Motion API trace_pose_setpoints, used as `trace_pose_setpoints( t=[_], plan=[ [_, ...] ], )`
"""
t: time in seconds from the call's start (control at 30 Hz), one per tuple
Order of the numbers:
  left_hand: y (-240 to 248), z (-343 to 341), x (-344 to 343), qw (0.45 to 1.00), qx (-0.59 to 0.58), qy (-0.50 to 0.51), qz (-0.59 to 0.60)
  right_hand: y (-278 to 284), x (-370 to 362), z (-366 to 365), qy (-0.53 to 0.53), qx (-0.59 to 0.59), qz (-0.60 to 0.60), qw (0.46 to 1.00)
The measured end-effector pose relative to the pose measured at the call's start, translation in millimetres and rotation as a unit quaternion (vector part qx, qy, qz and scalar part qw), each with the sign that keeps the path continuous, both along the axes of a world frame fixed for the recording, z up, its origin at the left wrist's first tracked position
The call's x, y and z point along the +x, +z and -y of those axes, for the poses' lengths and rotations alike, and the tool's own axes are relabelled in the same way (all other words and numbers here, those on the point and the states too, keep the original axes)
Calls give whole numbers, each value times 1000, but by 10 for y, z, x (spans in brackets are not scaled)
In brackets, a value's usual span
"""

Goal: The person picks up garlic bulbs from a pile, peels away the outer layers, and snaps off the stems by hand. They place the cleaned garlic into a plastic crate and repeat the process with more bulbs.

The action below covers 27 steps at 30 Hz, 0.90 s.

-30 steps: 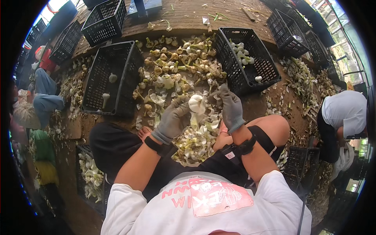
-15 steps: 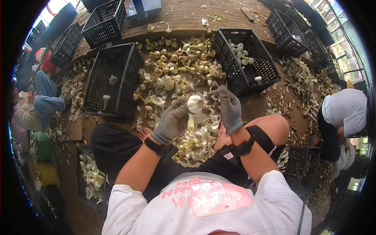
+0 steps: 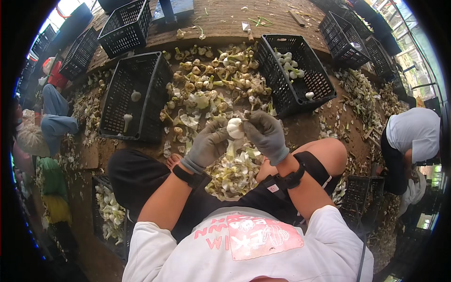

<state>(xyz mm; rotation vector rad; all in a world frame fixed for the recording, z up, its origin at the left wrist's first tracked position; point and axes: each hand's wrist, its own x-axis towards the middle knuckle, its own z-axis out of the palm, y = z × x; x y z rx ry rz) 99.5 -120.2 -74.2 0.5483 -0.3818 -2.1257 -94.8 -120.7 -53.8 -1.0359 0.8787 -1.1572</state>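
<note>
A white garlic bulb (image 3: pixel 234 129) is held up in front of me, above a heap of peeled skins (image 3: pixel 230 176) between my legs. My left hand (image 3: pixel 207 146), in a grey glove, grips the bulb from its left side. The gloved right hand (image 3: pixel 267 136) is closed at the bulb's right side, with thumb and fingers pinching its brownish end. Exactly what lies between those right fingertips is partly hidden. Just beyond both hands, many unpeeled garlic bulbs (image 3: pixel 221 70) with yellowish, dirty skins are spread on the ground.
Ahead on the left, a black crate (image 3: pixel 155 94) holds two bulbs; another black crate (image 3: pixel 317 70) on the right holds several white ones. A full crate of garlic (image 3: pixel 111 214) stands by my left thigh. People sit working at both sides. A small trowel-like tool (image 3: pixel 248 31) lies ahead.
My right hand has come in from the right, its raised fingers now closed against the bulb. The bulb has turned slightly in my left hand.
</note>
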Motion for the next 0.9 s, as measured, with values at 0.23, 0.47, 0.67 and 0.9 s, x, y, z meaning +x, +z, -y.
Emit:
trace_pose_setpoints(
  t=[0.23,0.47,0.67,0.9],
  plan=[
    [25,45,-42,992,0,-15,122,69,181,-11,-46,3,16,999],
    [-272,-186,-214,872,-232,-71,425,-92,-427,398,-121,191,75,971],
    [-254,-418,-240,627,-460,-340,529,82,-1526,1432,-153,143,141,968],
    [-193,-306,-244,477,-407,-561,540,-1602,-547,1823,31,255,-291,922]
  ],
)
